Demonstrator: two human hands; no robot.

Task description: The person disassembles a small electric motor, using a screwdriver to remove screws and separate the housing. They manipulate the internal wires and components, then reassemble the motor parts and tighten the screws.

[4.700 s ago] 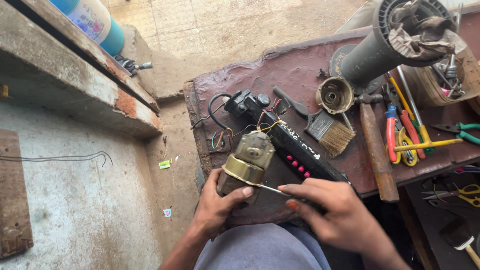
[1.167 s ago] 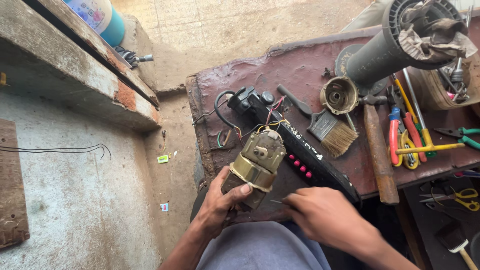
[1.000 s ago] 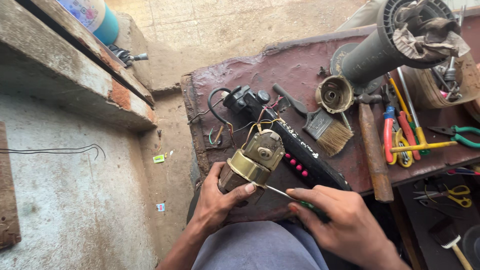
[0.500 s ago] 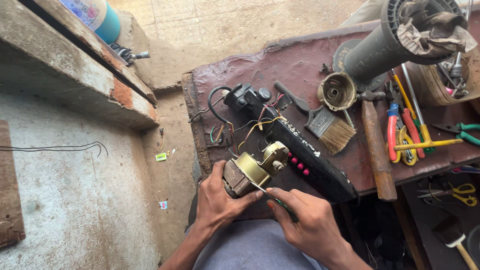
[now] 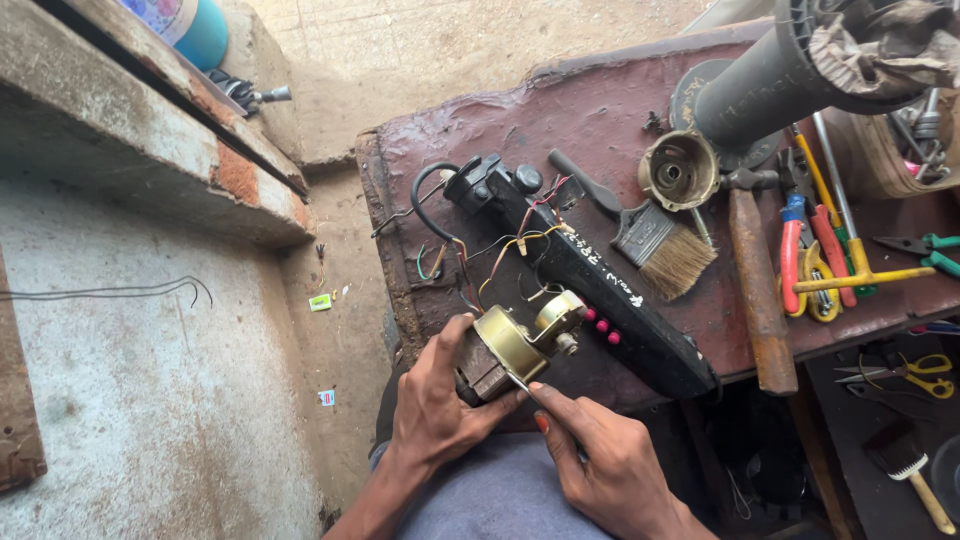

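A small brass-coloured motor with coloured wires lies on its side at the near edge of the dark red workbench. My left hand grips its body from the left. My right hand holds a thin screwdriver whose tip touches the motor's underside. The wires run up to a black switch housing with red buttons, lying diagonally on the bench.
A paintbrush, a round brass cap, a rusty hammer, pliers and screwdrivers lie to the right. A grey fan stand lies at the top right. A concrete ledge runs along the left. Scissors sit lower right.
The motor has been tipped from upright onto its side and drawn nearer to me. My right hand has moved the screwdriver tip under it.
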